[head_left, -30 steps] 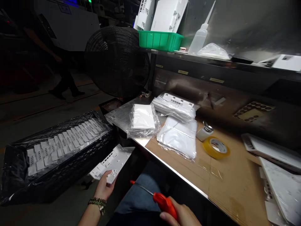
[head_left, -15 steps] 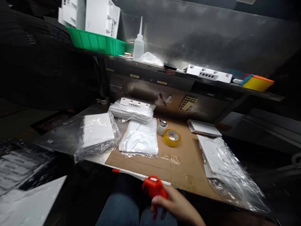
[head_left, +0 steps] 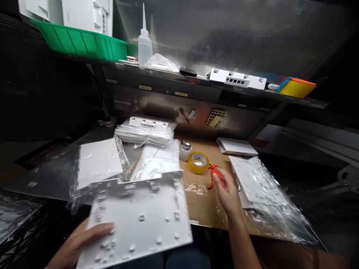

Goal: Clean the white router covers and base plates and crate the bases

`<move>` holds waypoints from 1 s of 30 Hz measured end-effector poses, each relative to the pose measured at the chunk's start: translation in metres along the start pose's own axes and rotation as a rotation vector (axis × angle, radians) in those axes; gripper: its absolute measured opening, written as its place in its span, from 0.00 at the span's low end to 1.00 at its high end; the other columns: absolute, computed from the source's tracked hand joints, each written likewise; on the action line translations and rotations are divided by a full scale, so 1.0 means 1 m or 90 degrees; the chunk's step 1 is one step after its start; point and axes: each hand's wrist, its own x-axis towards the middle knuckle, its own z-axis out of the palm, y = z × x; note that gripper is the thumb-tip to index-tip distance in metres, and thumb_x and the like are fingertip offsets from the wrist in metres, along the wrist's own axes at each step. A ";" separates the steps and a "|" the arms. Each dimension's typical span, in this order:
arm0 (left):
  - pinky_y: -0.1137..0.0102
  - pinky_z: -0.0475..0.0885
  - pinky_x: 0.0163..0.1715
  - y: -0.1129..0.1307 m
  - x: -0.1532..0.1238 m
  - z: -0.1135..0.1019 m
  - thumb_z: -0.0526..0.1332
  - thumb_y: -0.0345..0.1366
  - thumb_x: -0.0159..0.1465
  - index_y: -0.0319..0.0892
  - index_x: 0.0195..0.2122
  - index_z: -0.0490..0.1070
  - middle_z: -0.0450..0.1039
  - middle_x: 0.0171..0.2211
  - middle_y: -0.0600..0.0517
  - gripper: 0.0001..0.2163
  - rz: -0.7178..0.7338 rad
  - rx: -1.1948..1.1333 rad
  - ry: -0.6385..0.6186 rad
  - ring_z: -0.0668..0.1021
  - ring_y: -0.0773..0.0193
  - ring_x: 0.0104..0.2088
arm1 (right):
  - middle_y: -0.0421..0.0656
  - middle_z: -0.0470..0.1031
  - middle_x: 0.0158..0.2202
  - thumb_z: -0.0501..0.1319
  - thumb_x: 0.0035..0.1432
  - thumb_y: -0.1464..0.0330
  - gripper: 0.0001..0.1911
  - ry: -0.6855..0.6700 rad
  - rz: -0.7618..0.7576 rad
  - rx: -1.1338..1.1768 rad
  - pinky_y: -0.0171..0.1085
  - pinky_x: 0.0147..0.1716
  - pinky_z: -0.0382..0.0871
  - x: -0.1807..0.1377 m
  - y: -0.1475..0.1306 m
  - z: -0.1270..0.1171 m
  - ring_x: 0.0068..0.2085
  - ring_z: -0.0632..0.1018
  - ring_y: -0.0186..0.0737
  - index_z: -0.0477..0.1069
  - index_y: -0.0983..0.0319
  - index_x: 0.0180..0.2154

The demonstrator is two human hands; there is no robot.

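My left hand (head_left: 81, 239) grips the lower left edge of a white plastic housing panel (head_left: 140, 220), held flat in front of me with its studded inner face up. My right hand (head_left: 228, 192) reaches out over the cardboard sheet (head_left: 203, 203), its fingers closed round an orange-handled tool (head_left: 214, 175). That tool lies close beside a roll of yellow tape (head_left: 198, 162). A small white bottle with a metal cap (head_left: 185, 150) stands just left of the tape.
Bagged white panels (head_left: 98, 162) and clear bags (head_left: 146, 130) lie at the left and middle of the bench. More wrapped panels (head_left: 258, 185) lie at the right. The shelf above holds a green bin (head_left: 81, 41), a squeeze bottle (head_left: 144, 41) and a white housing (head_left: 237, 78).
The view swung right from the black crate to the bench. My left hand brought the white panel up in front of me. My right hand moved forward with the orange tool, to beside the tape.
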 end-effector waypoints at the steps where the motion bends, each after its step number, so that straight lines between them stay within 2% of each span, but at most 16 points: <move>1: 0.63 0.81 0.27 0.000 0.008 0.018 0.77 0.27 0.49 0.43 0.64 0.70 0.84 0.29 0.54 0.39 -0.029 0.074 -0.020 0.85 0.47 0.28 | 0.55 0.74 0.60 0.59 0.60 0.41 0.36 -0.097 0.014 0.059 0.56 0.60 0.68 -0.019 -0.003 0.003 0.63 0.73 0.56 0.74 0.60 0.56; 3: 0.60 0.81 0.31 -0.003 0.025 0.052 0.79 0.31 0.47 0.36 0.55 0.77 0.84 0.31 0.47 0.32 -0.068 0.196 -0.093 0.85 0.44 0.31 | 0.55 0.80 0.51 0.57 0.62 0.39 0.36 -0.307 0.119 0.234 0.54 0.54 0.74 -0.053 -0.006 0.006 0.57 0.79 0.56 0.78 0.62 0.53; 4: 0.59 0.81 0.32 -0.005 0.033 0.066 0.79 0.37 0.49 0.36 0.51 0.79 0.84 0.33 0.44 0.28 -0.063 0.270 -0.141 0.85 0.43 0.32 | 0.56 0.82 0.49 0.57 0.62 0.39 0.36 -0.375 0.195 0.323 0.54 0.52 0.76 -0.067 -0.004 0.007 0.55 0.80 0.57 0.78 0.63 0.51; 5: 0.56 0.81 0.34 -0.006 0.043 0.077 0.77 0.44 0.52 0.37 0.48 0.81 0.84 0.34 0.42 0.25 -0.047 0.339 -0.189 0.85 0.42 0.34 | 0.56 0.83 0.48 0.59 0.62 0.40 0.35 -0.400 0.275 0.401 0.55 0.52 0.76 -0.077 -0.002 0.006 0.54 0.81 0.58 0.79 0.64 0.51; 7: 0.52 0.81 0.39 -0.004 0.064 0.090 0.68 0.57 0.59 0.39 0.45 0.82 0.83 0.37 0.39 0.25 0.021 0.473 -0.264 0.84 0.41 0.37 | 0.54 0.84 0.47 0.65 0.60 0.43 0.32 -0.343 0.403 0.512 0.55 0.52 0.77 -0.090 0.006 0.001 0.52 0.83 0.58 0.78 0.63 0.51; 9: 0.46 0.76 0.50 0.003 0.088 0.092 0.62 0.62 0.62 0.42 0.45 0.81 0.82 0.43 0.38 0.28 0.120 0.584 -0.289 0.82 0.38 0.45 | 0.53 0.84 0.48 0.71 0.56 0.48 0.31 -0.236 0.480 0.599 0.55 0.55 0.76 -0.092 0.013 -0.009 0.53 0.83 0.58 0.77 0.62 0.53; 11: 0.42 0.63 0.63 0.012 0.113 0.089 0.65 0.60 0.60 0.44 0.47 0.80 0.78 0.51 0.38 0.25 0.241 0.697 -0.272 0.74 0.35 0.57 | 0.52 0.84 0.50 0.74 0.54 0.50 0.32 -0.133 0.515 0.659 0.55 0.59 0.74 -0.089 0.016 -0.021 0.56 0.81 0.57 0.77 0.61 0.54; 13: 0.39 0.53 0.67 0.018 0.135 0.086 0.67 0.56 0.59 0.43 0.48 0.78 0.76 0.54 0.37 0.24 0.338 0.804 -0.266 0.67 0.32 0.62 | 0.50 0.83 0.54 0.74 0.54 0.51 0.33 -0.049 0.512 0.682 0.55 0.61 0.72 -0.083 0.013 -0.032 0.59 0.79 0.57 0.76 0.59 0.57; 16: 0.37 0.58 0.62 0.018 0.151 0.084 0.62 0.53 0.62 0.41 0.50 0.76 0.76 0.52 0.34 0.23 0.398 0.926 -0.296 0.70 0.31 0.58 | 0.49 0.79 0.59 0.73 0.55 0.51 0.36 0.031 0.460 0.675 0.55 0.63 0.70 -0.076 0.004 -0.041 0.62 0.77 0.56 0.72 0.56 0.62; 19: 0.37 0.65 0.53 0.017 0.152 0.088 0.51 0.51 0.68 0.40 0.53 0.72 0.78 0.48 0.31 0.23 0.414 0.996 -0.306 0.77 0.30 0.50 | 0.49 0.77 0.62 0.71 0.57 0.51 0.37 0.070 0.438 0.664 0.55 0.64 0.70 -0.074 -0.003 -0.043 0.64 0.74 0.57 0.70 0.57 0.64; 21: 0.40 0.67 0.49 0.022 0.151 0.092 0.49 0.49 0.69 0.42 0.53 0.69 0.80 0.46 0.33 0.20 0.415 1.007 -0.306 0.79 0.32 0.47 | 0.49 0.76 0.62 0.71 0.57 0.51 0.37 0.095 0.443 0.657 0.55 0.64 0.70 -0.075 -0.003 -0.043 0.65 0.74 0.57 0.70 0.57 0.64; 24: 0.47 0.70 0.47 0.037 0.157 0.098 0.58 0.50 0.67 0.47 0.48 0.64 0.83 0.43 0.42 0.14 0.382 0.969 -0.311 0.82 0.39 0.45 | 0.48 0.76 0.62 0.73 0.55 0.51 0.37 0.114 0.447 0.650 0.54 0.64 0.70 -0.077 -0.002 -0.042 0.66 0.73 0.56 0.71 0.57 0.63; 27: 0.54 0.74 0.43 0.053 0.176 0.101 0.67 0.52 0.60 0.49 0.40 0.62 0.85 0.35 0.48 0.19 0.287 0.894 -0.357 0.84 0.46 0.40 | 0.48 0.78 0.60 0.73 0.55 0.50 0.36 0.096 0.447 0.641 0.54 0.64 0.70 -0.079 0.000 -0.042 0.65 0.74 0.56 0.73 0.57 0.61; 30: 0.58 0.78 0.39 0.064 0.193 0.102 0.71 0.54 0.54 0.47 0.36 0.63 0.84 0.32 0.48 0.22 0.201 0.827 -0.405 0.85 0.49 0.37 | 0.47 0.80 0.58 0.73 0.55 0.50 0.35 0.096 0.449 0.633 0.54 0.64 0.71 -0.081 0.002 -0.041 0.63 0.76 0.55 0.73 0.57 0.60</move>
